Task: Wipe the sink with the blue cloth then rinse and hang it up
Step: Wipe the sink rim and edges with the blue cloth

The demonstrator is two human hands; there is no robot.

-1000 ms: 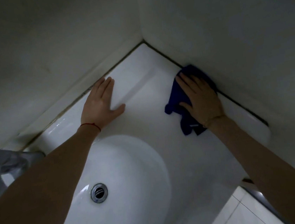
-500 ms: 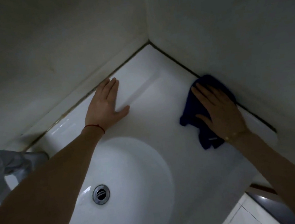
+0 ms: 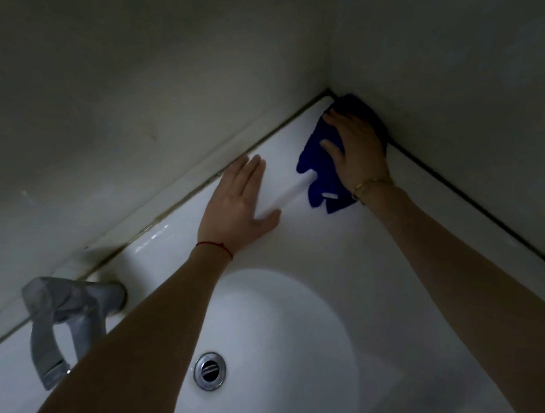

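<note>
Flat-fingered, the right hand presses the crumpled dark blue cloth onto the white ceramic sink ledge.
Cloth sits in the far right corner against both walls; left hand rests spread and flat just beside it.

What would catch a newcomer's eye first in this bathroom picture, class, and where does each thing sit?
The blue cloth stands out most, pressed by the right hand into the far corner of the white sink where the two walls meet. The left hand rests flat on the sink's back ledge just beside it. Lower down, the metal drain shines in the basin, and a grey tap stands at the left.
</note>
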